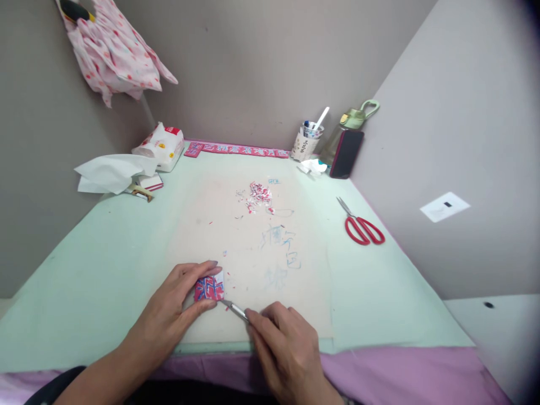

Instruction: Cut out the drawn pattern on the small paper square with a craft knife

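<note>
A small square carving block (210,287), red with blue lines and a white corner, lies on the pale mat (236,326). My left hand (179,298) grips it between the thumb below and the fingers above. In my right hand (287,343) is a craft knife (237,310) with a silver handle. Its blade tip is at the block's lower right corner; whether it touches is too small to tell. A few red shavings lie beside the block. Farther up the mat is a pile of red and white shavings (260,193).
Red-handled scissors (363,229) lie at the right. Along the back stand a pen cup (307,140), a green-lidded bottle (354,118) and a phone (346,154). A row of red carved pieces (240,149) lies near the wall. Tissues (162,147) and white paper (112,173) sit at left.
</note>
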`<state>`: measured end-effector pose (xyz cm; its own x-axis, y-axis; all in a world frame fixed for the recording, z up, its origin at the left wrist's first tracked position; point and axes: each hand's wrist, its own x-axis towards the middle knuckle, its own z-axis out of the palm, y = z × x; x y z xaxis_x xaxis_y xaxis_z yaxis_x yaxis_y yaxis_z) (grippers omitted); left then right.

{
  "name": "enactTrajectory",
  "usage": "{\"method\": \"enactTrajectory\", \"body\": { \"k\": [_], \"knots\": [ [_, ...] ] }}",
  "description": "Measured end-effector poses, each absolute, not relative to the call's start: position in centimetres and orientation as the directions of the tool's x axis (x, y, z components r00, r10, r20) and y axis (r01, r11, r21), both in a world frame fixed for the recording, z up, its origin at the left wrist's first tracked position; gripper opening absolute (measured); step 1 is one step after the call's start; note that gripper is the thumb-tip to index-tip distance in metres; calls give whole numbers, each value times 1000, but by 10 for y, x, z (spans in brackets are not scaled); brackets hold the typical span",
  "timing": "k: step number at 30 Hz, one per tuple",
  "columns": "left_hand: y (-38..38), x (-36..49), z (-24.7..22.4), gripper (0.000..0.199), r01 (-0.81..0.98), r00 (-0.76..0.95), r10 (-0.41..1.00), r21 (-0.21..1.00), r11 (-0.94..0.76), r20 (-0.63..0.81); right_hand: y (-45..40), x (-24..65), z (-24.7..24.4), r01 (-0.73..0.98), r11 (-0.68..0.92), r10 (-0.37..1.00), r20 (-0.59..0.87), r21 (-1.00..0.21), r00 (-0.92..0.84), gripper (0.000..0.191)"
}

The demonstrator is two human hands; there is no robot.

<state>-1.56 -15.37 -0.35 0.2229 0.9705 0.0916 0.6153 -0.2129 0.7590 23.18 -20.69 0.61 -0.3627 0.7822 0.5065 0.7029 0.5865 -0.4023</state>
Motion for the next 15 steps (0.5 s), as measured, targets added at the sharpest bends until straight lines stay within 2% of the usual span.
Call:
{"method": "enactTrajectory", "body": {
  "k": [10, 15],
  "knots": [
    [-153, -16, -6, 43, 616, 225, 967, 750, -239, 123, -202, 224, 7, 742, 579, 766, 535, -336, -356, 25],
    [-152, -14, -3, 44, 614, 220, 969, 756, -226, 111, -204, 228, 8, 722, 582, 783, 499, -374, -372, 26]
  ]
}}
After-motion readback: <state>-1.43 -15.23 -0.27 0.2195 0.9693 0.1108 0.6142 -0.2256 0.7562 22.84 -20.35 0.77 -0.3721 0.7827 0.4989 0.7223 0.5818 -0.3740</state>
